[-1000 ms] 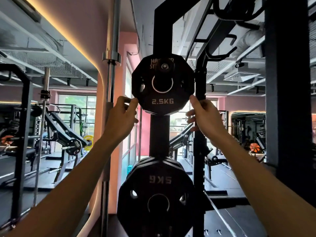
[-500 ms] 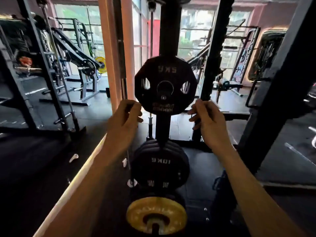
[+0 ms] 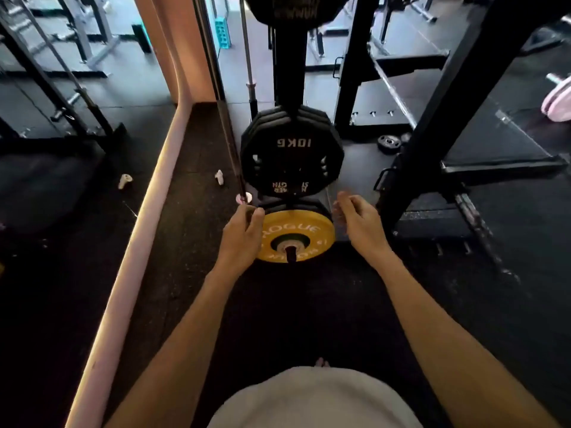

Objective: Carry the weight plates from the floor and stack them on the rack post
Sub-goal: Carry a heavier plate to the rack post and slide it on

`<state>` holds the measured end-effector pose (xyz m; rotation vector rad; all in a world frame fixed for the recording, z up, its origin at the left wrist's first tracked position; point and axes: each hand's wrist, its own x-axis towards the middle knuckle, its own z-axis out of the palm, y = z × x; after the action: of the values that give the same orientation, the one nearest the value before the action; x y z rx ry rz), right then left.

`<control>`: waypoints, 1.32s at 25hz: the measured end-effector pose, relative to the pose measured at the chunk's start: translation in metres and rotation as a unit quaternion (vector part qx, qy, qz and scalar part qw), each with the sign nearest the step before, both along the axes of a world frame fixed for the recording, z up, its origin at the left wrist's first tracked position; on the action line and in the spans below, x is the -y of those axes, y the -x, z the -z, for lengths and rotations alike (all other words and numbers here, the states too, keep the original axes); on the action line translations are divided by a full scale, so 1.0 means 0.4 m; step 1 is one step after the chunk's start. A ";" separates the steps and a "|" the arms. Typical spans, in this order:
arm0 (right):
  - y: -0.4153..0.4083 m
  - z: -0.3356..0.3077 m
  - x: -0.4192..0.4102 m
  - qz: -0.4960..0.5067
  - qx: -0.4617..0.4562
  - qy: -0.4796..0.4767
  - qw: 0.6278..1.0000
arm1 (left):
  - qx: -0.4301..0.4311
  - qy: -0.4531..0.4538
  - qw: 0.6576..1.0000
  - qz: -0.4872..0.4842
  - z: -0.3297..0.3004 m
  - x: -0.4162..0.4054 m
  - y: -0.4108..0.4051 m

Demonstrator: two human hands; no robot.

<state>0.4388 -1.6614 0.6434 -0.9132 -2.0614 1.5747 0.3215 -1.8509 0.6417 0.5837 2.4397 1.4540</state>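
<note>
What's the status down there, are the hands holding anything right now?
Left hand and right hand empty, loosely curled, flanking yellow plate on the low peg. 10KG plates racked above. One small plate on floor. Nothing blocking.

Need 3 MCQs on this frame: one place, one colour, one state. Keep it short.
1. Where is the small black weight plate lying loose on the floor?
A. right of the black 10KG plate stack
B. under the left hand
C. on the pink ledge

2. Colour of the lowest racked plate, the ROGUE plate?
A. red
B. yellow
C. green

3. The right hand is:
A. gripping a plate
B. holding nothing
C. on a barbell

Key: A, it lies beyond the rack's base; B, its face is yellow; B, the fingers are loose beside the plate.
</note>
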 end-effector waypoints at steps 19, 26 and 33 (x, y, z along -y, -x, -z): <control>-0.925 0.542 0.476 0.241 0.353 0.346 0.835 | 0.152 0.504 0.720 0.451 0.492 0.236 -0.485; -1.376 0.571 0.498 0.382 0.267 0.396 0.791 | 0.099 0.508 0.693 0.503 0.516 -0.065 -0.854; -1.770 0.582 0.485 0.449 0.261 0.436 0.735 | 0.012 0.527 0.651 0.546 0.558 -0.260 -1.147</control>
<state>1.1469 -1.8556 0.4106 -2.4230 -0.6040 1.6965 0.7801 -1.7468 0.4183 1.2690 1.7078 -0.4397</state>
